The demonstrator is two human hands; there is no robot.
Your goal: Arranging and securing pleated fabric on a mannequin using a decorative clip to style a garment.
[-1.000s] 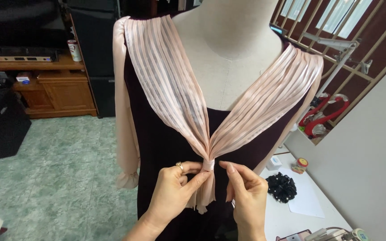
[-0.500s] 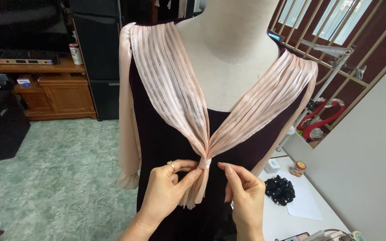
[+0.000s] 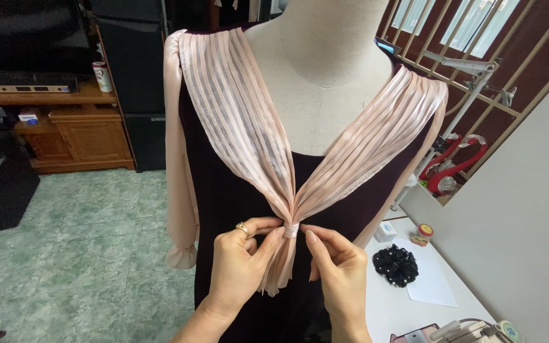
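Observation:
A dressmaker's mannequin [image 3: 325, 82] wears a dark purple dress [image 3: 230, 190] with pale pink sleeves and a pink striped scarf collar [image 3: 243, 121]. The collar's two sides meet at a small pink knot band [image 3: 291, 230] on the chest, with the ends hanging below. My left hand [image 3: 239, 263], with a ring on one finger, pinches the fabric just left of the band. Just right of the band, the fingertips of my right hand [image 3: 338, 273] pinch the fabric.
A white table [image 3: 401, 298] at the lower right carries a black beaded hair tie [image 3: 396, 263], a small jar [image 3: 422, 234] and a white box [image 3: 386, 230]. A wooden cabinet [image 3: 77, 133] stands at the left on a green tiled floor [image 3: 77, 254]. Window bars [image 3: 452, 57] are on the right.
Both hands stay at the knot band, with the fingers shifting slightly closer on it. The view has moved a little.

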